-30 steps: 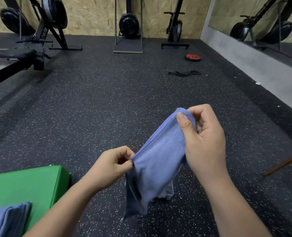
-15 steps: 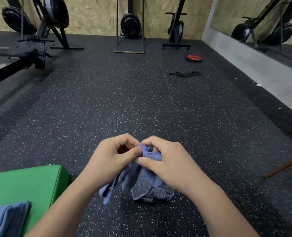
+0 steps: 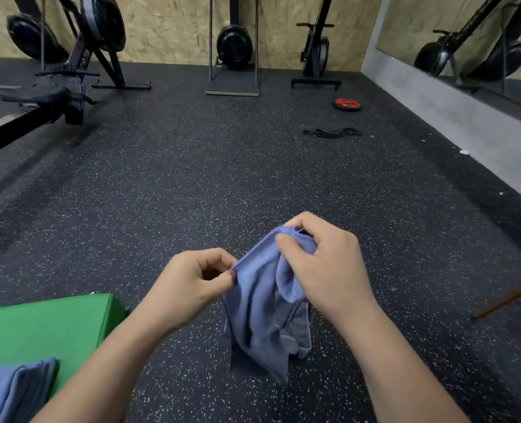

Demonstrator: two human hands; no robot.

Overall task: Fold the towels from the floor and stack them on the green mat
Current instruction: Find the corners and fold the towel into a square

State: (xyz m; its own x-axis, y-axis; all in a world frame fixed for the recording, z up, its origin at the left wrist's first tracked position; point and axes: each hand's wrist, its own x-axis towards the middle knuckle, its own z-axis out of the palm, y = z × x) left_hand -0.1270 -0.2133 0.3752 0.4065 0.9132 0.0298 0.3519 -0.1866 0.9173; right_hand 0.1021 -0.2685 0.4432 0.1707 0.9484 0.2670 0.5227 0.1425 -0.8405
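**Here, a blue towel is opened out for folding**

Nearest the camera, at lower left, folded blue towels [image 3: 12, 389] lie stacked on the green mat [image 3: 54, 325]. Just beyond, the left hand [image 3: 189, 288] pinches one edge of a blue towel [image 3: 256, 315] between thumb and forefinger. The right hand [image 3: 323, 267], higher and a little farther out, is curled round a bunched corner of the same cloth. The towel hangs between them, off to the right of the mat, its tail drooping over a grey ribbed towel [image 3: 296, 334] crumpled on the speckled floor [image 3: 222, 178].

The step in hand appears to be finding the corners. Doing it well likely means sliding each hand along the hem to a true corner, pulling the edge taut, then bringing corner to corner so the fold lies square.

Farther off lie a black band [image 3: 332, 133] and a red weight plate [image 3: 347, 104], with rowing machines [image 3: 235, 47] against the board wall. Lettering on one machine's frame is too blurred to read.
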